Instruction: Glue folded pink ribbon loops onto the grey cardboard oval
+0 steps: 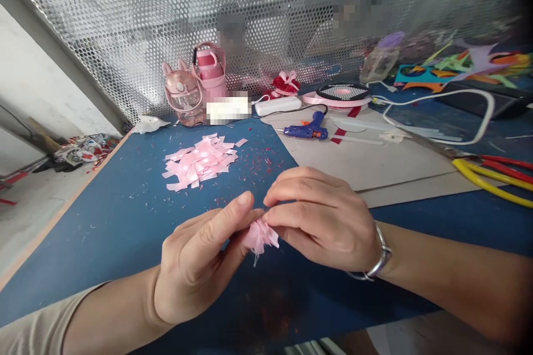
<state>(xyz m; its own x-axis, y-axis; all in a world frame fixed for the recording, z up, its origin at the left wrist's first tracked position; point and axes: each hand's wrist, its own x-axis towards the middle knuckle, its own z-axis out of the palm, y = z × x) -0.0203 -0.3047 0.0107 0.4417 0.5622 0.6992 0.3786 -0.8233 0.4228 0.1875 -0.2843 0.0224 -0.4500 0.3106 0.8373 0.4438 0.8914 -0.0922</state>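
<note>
Between my two hands is a small gathered bunch of pink ribbon (pixel 261 236), with loose pale threads hanging under it. My left hand (pixel 208 258) grips the bunch from the left, its thumb raised and its fingers behind the ribbon. From the right, the bent fingertips of my right hand (pixel 322 222) pinch the top of the same bunch; a silver bracelet (pixel 383 255) circles that wrist. Beyond the hands, a heap of cut pink ribbon pieces (pixel 202 161) lies on the blue table (pixel 125 205).
A blue glue gun (pixel 306 127) rests on grey board (pixel 375 169). Yellow- and red-handled scissors (pixel 478 169) lie right. Behind stand pink bottles (pixel 183 97), a ribbon roll (pixel 339 97), a white power strip (pixel 278 105) and a perforated metal screen (pixel 145 16). White cable (pixel 485 122) loops at right.
</note>
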